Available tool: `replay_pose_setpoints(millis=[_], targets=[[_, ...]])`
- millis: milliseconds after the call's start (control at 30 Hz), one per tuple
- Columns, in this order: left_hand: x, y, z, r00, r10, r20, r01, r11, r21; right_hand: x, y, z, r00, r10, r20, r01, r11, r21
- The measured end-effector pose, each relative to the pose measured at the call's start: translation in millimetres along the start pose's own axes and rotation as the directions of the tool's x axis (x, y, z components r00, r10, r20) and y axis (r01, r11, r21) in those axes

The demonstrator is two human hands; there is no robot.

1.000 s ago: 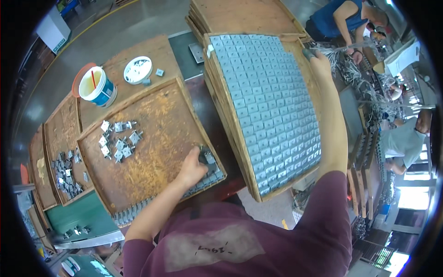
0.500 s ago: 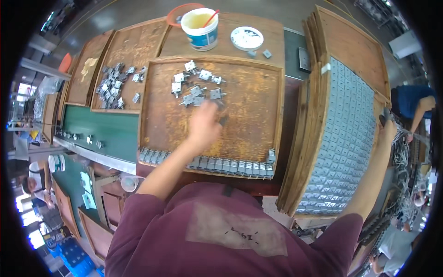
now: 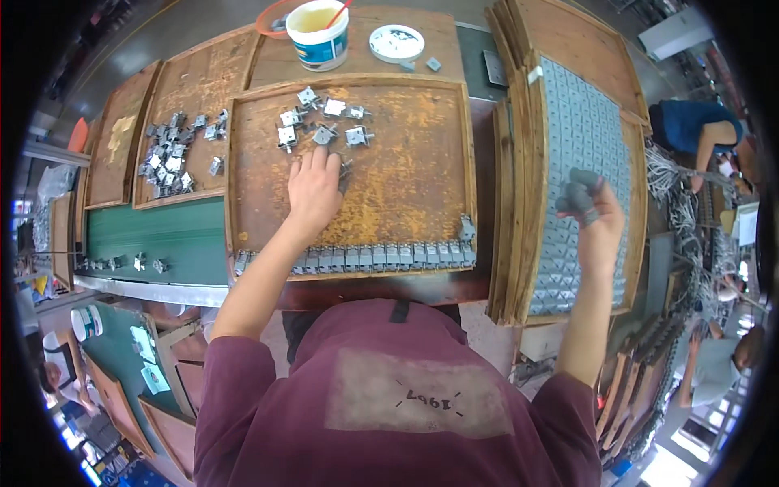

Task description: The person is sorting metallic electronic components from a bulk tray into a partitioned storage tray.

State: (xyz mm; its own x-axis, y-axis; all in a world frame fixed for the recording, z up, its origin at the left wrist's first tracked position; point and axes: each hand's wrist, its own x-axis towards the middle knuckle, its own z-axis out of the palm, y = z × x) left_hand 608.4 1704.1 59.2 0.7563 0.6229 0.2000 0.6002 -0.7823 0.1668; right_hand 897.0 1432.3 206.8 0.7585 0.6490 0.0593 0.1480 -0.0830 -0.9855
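Observation:
My left hand (image 3: 315,191) is over the wooden tray (image 3: 406,79) in front of me, fingers curled down. A small grey metal part (image 3: 345,173) shows at its thumb side, partly hidden by the hand. Just beyond the fingertips lies a boxy metal part with a pin (image 3: 324,135), with several like it (image 3: 357,136) farther up the tray. My right hand (image 3: 600,227) is closed around several grey metal parts (image 3: 579,196), blurred, above a tray filled with rows of grey square parts (image 3: 568,122).
A row of metal parts (image 3: 365,257) lines the tray's near edge. Behind stand a white-and-blue bucket (image 3: 319,49) with a red stick and a round white lid (image 3: 397,42). Another tray (image 3: 203,73) at left holds piled parts. Stacked wooden trays (image 3: 507,203) rise between my hands.
My right hand has come inward from the filled tray's right edge, and the grey parts in it now show. My left hand has shifted slightly among the loose parts. The whole view has shifted.

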Motion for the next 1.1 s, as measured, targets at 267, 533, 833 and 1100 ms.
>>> replay_pose_setpoints(millis=[267,533,833,1100], targets=[[-3,-25,9,0.933,0.36,-0.03,-0.361,0.932,-0.031,-48,1,27,0.996,0.086,-0.02,-0.082,0.986,0.147],[29,-7,-5,0.965,0.259,0.049,-0.245,0.95,-0.193,-71,-3,62,0.987,0.149,0.055,-0.154,0.981,0.12],[-19,72,-80,0.991,0.071,0.11,0.098,0.148,-0.984,-79,-16,91,0.961,0.059,0.269,-0.011,0.984,-0.179],[-41,94,-107,0.973,0.068,0.219,0.228,-0.17,-0.959,-82,-34,96,0.881,-0.18,0.438,0.387,0.806,-0.448]])
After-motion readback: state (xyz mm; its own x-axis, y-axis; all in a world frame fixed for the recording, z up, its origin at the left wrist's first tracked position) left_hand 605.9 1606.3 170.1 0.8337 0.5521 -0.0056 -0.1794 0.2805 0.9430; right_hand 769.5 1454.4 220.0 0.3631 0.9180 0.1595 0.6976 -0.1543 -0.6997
